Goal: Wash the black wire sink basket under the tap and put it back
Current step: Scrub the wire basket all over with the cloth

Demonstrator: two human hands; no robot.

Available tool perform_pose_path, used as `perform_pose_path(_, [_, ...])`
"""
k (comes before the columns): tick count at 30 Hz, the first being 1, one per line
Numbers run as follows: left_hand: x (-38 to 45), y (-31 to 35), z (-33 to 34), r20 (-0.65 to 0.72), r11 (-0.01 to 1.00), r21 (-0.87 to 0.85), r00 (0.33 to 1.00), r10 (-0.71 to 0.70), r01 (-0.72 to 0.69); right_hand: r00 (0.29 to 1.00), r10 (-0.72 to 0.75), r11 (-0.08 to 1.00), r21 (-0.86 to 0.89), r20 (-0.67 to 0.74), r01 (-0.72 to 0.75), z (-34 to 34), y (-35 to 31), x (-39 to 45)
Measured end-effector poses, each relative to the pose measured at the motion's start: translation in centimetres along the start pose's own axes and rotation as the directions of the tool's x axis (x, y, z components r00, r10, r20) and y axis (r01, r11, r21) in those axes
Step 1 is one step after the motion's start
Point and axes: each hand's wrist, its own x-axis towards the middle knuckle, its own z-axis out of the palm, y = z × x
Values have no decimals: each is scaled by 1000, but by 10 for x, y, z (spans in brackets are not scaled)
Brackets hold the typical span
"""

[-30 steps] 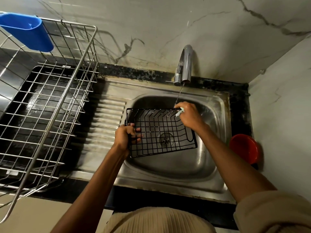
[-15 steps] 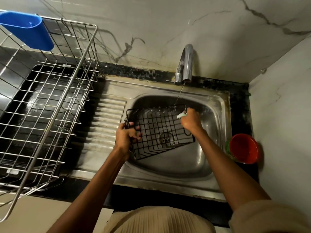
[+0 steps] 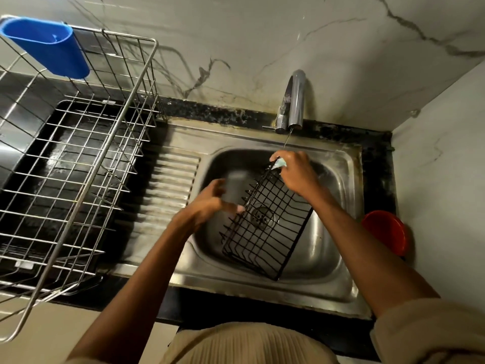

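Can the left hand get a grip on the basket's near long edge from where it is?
Probably yes. The left hand is open, blurred, right beside the black basket, which the right hand holds tilted in the sink. Nothing lies between the fingers and that edge.

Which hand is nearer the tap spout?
Right. The right hand grips the black wire basket at its top corner, just below the tap spout. The left hand is lower, off toward the drainboard side.

Left hand now off the black wire basket, fingers spread, basket swung lengthwise, near end dropped into sink
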Motion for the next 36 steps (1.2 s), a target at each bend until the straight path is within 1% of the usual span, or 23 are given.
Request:
perform_pose_path(2, [11, 17, 20, 63, 997, 77, 998, -12, 8, 992, -123, 992, -16, 14, 123, 0, -17, 2])
perform_pose_path(3, [16, 23, 31, 36, 994, 110, 999, -22, 18, 985, -173, 985, -9, 15, 173, -1, -24, 3])
perform_pose_path(4, [22, 26, 40, -49, 989, 145, 999, -21, 28, 978, -209, 978, -3, 16, 209, 0, -30, 3])
perform_pose_path(5, [28, 28, 48, -166, 983, 176, 986, -16, 45, 971, -238, 971, -1, 15, 238, 0, -32, 3])
perform_pose_path(6, [30, 30, 55, -279, 983, 174, 960, -7, 58, 966, -257, 966, -2, 5, 257, 1, -34, 2])
perform_pose_path(7, [31, 31, 60, -342, 985, 163, 940, 7, 52, 965, -264, 965, 2, -14, 264, 1, -34, 0])
perform_pose_path(8, [29, 33, 63, -364, 988, 150, 931, 22, 35, 966, -258, 966, 6, -30, 258, 2, -33, -1])
perform_pose_path(11, [27, 29, 61, -362, 998, 60, 932, 13, 9, 977, -213, 977, -39, -22, 212, 4, -19, -7])
perform_pose_path(12, [26, 27, 57, -366, 1000, 16, 930, 12, -7, 984, -177, 982, -62, -19, 176, 5, -9, -10])
perform_pose_path(14, [24, 23, 48, -379, 998, -53, 925, 16, -40, 998, -57, 996, -68, -16, 56, 7, 12, -15])
perform_pose_path(16, [20, 21, 42, -376, 997, -64, 927, 7, -33, 999, 32, 997, -76, 15, -30, 10, 21, -19])
perform_pose_path(17, [19, 20, 41, -368, 998, -55, 930, -2, -19, 999, 38, 997, -72, 21, -37, 13, 19, -20])
perform_pose_path(19, [19, 22, 46, -349, 999, -39, 937, -17, 3, 1000, 5, 999, -51, -8, -5, 19, 2, -17])
perform_pose_path(22, [16, 26, 55, -327, 996, -54, 942, -80, 66, 993, -97, 995, -30, -64, 95, 23, -30, -8])
perform_pose_path(24, [16, 27, 58, -303, 991, -110, 946, -111, 81, 985, -157, 987, -38, -65, 155, 21, -42, -4])
perform_pose_path(26, [18, 26, 54, -305, 986, -156, 946, -109, 64, 985, -170, 985, -38, -37, 169, 16, -36, 0])
perform_pose_path(28, [19, 23, 46, -325, 980, -194, 940, -102, 39, 994, -110, 993, -30, -7, 110, 11, -17, 1])
perform_pose_path(30, [19, 21, 40, -357, 976, -217, 930, -82, 3, 1000, 11, 1000, -13, -5, -11, 8, 3, -3])
perform_pose_path(32, [18, 20, 42, -396, 975, -221, 917, -52, -40, 989, 148, 989, 32, -14, -147, 13, 12, -7])
perform_pose_path(34, [19, 17, 52, -443, 967, -248, 894, -60, -58, 950, 309, 944, 136, -38, -301, 22, 6, -11])
perform_pose_path(36, [19, 16, 64, -491, 943, -330, 862, -126, -50, 897, 440, 876, 240, -39, -419, 30, -6, -17])
